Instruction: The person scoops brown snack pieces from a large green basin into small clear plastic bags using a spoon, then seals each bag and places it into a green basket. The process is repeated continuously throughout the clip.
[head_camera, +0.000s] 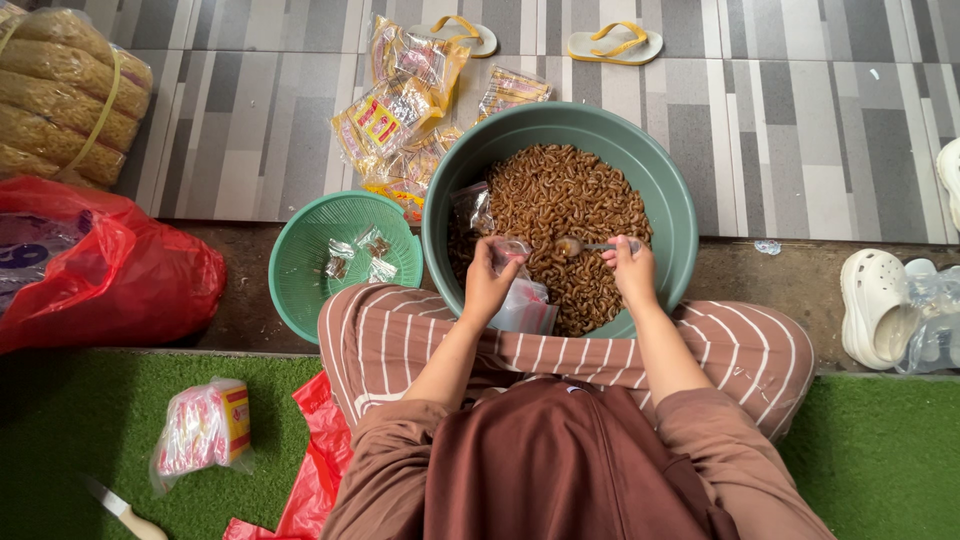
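Note:
A large green basin (665, 200) full of brown curled snack pieces (560, 195) stands on the floor before my crossed legs. My left hand (487, 285) holds a small clear plastic bag (510, 250) open over the basin's near side, with more clear bags (527, 308) just under it. My right hand (630, 270) grips a metal spoon (585, 245) whose bowl, loaded with snack pieces, points at the bag's mouth.
A green perforated basket (300, 265) with a few small filled bags sits left of the basin. Sealed snack packets (400, 110) lie behind. A red plastic bag (100, 265), bundled yellow packs (60, 95), a knife (120, 510), sandals (615, 42) and white clogs (875, 305) surround me.

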